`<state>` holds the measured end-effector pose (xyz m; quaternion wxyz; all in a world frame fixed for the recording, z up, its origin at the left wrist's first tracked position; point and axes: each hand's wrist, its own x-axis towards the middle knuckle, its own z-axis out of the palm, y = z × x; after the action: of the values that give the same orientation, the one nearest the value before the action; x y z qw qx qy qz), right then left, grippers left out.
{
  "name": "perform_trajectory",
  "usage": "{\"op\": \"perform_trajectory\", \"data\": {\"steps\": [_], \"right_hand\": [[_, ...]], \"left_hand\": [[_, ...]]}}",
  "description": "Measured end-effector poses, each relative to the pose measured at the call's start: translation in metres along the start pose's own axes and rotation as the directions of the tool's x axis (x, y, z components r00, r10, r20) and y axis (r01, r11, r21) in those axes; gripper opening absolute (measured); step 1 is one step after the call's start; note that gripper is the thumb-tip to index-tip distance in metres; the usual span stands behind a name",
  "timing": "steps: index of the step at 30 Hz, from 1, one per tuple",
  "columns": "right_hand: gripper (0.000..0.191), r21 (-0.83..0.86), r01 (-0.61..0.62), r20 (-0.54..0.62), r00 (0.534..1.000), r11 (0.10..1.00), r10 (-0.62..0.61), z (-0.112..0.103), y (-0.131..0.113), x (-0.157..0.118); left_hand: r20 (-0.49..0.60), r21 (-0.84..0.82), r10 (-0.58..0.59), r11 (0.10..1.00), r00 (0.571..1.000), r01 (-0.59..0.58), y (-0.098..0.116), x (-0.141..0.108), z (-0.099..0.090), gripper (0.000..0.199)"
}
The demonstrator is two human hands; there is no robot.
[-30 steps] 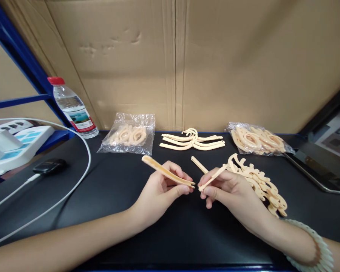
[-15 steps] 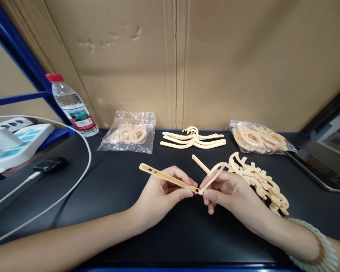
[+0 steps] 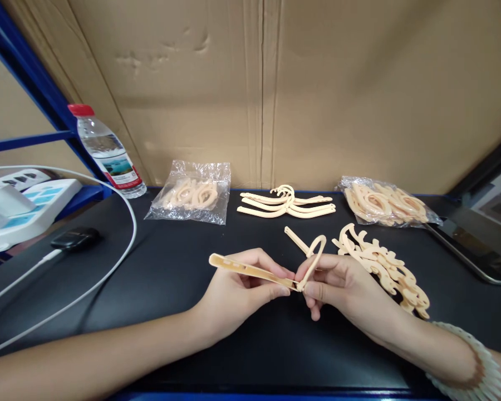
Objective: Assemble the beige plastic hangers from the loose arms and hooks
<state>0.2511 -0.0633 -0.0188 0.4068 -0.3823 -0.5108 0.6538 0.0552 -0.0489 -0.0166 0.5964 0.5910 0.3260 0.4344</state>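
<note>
My left hand point(image 3: 244, 287) is closed, thumb and fingers pinching a beige plastic hanger arm point(image 3: 240, 267) that points left. Pinched in my right hand point(image 3: 346, 284) is a hanger hook point(image 3: 319, 250) of the same beige plastic, its curve standing up. The arm's inner end meets the hook's base between my fingertips; whether they are locked together is hidden. A second straight arm point(image 3: 296, 240) sticks out beyond my right fingers, and I cannot tell if it is joined to the hook. Beside my right hand lies a pile of loose hanger pieces point(image 3: 394, 267).
Several assembled hangers point(image 3: 288, 210) lie stacked at the back. Clear bags of parts sit at back left point(image 3: 192, 195) and back right point(image 3: 386, 203). A water bottle point(image 3: 112, 156), white cable point(image 3: 134, 223) and power strip point(image 3: 37, 206) are left; a dark tablet-like device point(image 3: 476, 250) is right.
The arm in my left hand has rolled, showing a different face, and its inner end sits closer against the hook. The hook has turned more upright. My hands have shifted slightly right.
</note>
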Motion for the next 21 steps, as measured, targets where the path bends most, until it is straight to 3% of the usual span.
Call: {"op": "perform_trajectory", "data": {"steps": [12,21], "right_hand": [[0.024,-0.016,0.019,-0.038,0.999,1.000,-0.020,0.0003,0.0006,-0.0011],[0.022,-0.060,0.076,-0.086,0.993,0.995,-0.081,0.0035,-0.0002,-0.0012]], "left_hand": [[-0.033,-0.097,-0.124,0.988,0.992,0.120,0.0024,-0.0018,0.0060,0.017],[-0.053,-0.113,-0.155,0.983,0.987,0.148,0.0008,-0.0030,0.0081,0.022]]}}
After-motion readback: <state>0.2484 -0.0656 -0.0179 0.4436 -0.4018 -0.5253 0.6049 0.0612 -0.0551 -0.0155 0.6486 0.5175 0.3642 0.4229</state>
